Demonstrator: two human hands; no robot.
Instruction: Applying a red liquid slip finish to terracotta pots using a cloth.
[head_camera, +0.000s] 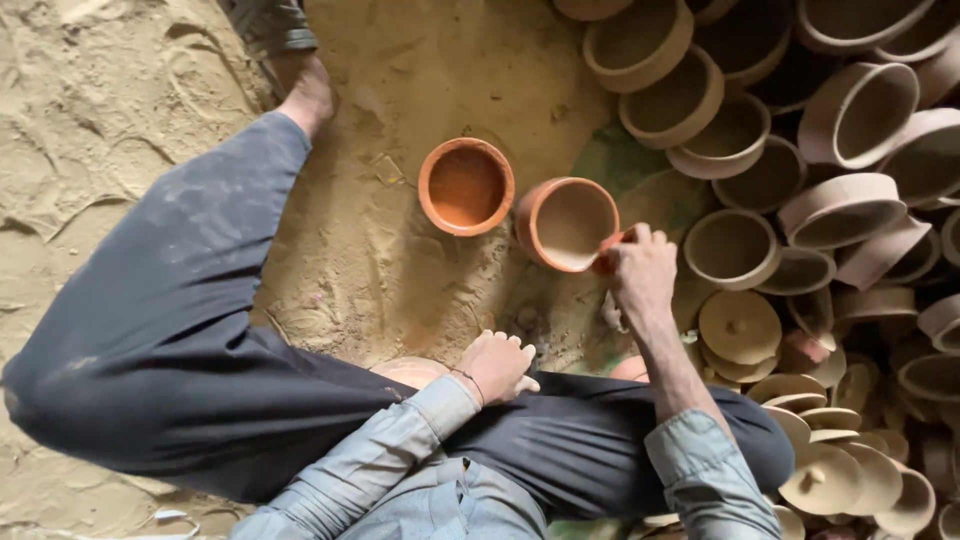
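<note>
I sit on sandy ground with my legs in dark trousers folded before me. My right hand (640, 272) grips the rim of an orange-rimmed clay pot (566, 222) that is tilted toward me, its inside pale. Just left of it an orange clay bowl (466, 185) stands upright on the sand. My left hand (497, 364) rests on my leg, fingers curled loosely, beside a pale rounded clay piece (410, 371) partly hidden by my thigh. Nothing shows in the left hand.
A big heap of unfired brown clay pots (845, 120) fills the right side. Several round clay lids with knobs (740, 325) lie stacked at lower right. My sandalled foot (275, 40) is at the top. Loose sand (100, 120) spreads to the left.
</note>
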